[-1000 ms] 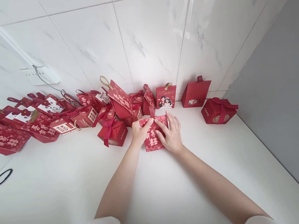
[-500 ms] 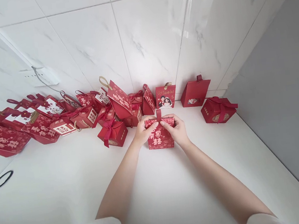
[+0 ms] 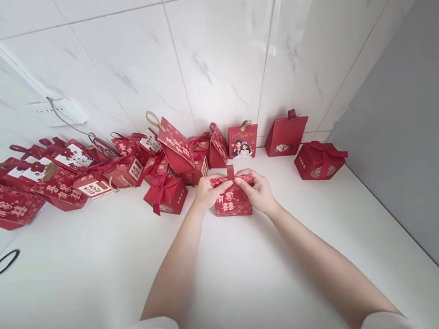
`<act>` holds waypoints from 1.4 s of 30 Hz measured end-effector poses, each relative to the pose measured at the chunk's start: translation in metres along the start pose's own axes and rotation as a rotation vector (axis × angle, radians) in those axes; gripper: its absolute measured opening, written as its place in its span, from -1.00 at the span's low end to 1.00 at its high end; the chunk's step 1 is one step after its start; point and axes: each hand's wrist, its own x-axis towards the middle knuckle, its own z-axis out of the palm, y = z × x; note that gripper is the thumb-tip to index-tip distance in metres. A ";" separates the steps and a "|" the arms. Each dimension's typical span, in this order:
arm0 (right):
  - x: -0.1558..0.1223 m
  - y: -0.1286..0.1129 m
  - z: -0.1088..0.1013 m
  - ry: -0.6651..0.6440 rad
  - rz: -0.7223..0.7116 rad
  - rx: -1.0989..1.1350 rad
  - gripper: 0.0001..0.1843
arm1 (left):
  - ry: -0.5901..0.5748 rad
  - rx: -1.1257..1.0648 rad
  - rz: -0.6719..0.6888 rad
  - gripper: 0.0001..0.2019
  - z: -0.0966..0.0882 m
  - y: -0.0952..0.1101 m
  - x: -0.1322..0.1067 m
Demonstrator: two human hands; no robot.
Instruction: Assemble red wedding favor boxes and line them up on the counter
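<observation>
A red patterned gift box [image 3: 232, 201] with pale characters and a ribbon loop on top is on the white tabletop, front and centre. My left hand [image 3: 210, 191] grips its upper left edge, thumb across the front. On the opposite side my right hand [image 3: 259, 189] pinches the upper right edge the same way. Both thumbs nearly meet under the ribbon loop [image 3: 231, 172]. The other fingers are partly hidden behind the box. To the left of my left hand sits a red box with a ribbon bow [image 3: 172, 196].
Many red gift boxes [image 3: 61, 190] crowd along the tiled wall [image 3: 221, 51] at left. A box with a cartoon couple [image 3: 242, 142], a plain red one [image 3: 285, 137] and a bow-tied one [image 3: 318, 161] stand at right. A black ring [image 3: 3, 264] lies at far left.
Both hands still grip the box by its upper edge. The box has shifted very slightly left, and its lower edge sits a little higher in view.
</observation>
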 end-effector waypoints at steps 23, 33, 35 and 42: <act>-0.008 0.064 -0.002 0.039 0.222 0.060 -0.48 | 0.293 -0.363 -0.196 -0.51 0.022 -0.071 0.001; -0.008 0.069 -0.002 0.052 0.225 0.043 -0.47 | 0.316 -0.210 -0.132 -0.52 0.025 -0.067 -0.004; -0.008 0.072 -0.001 0.083 0.227 0.048 -0.46 | 0.395 -0.113 -0.115 -0.53 0.027 -0.068 -0.005; -0.005 0.081 -0.003 0.186 0.190 0.163 -0.34 | 0.385 -0.036 -0.165 -0.64 0.024 -0.080 -0.003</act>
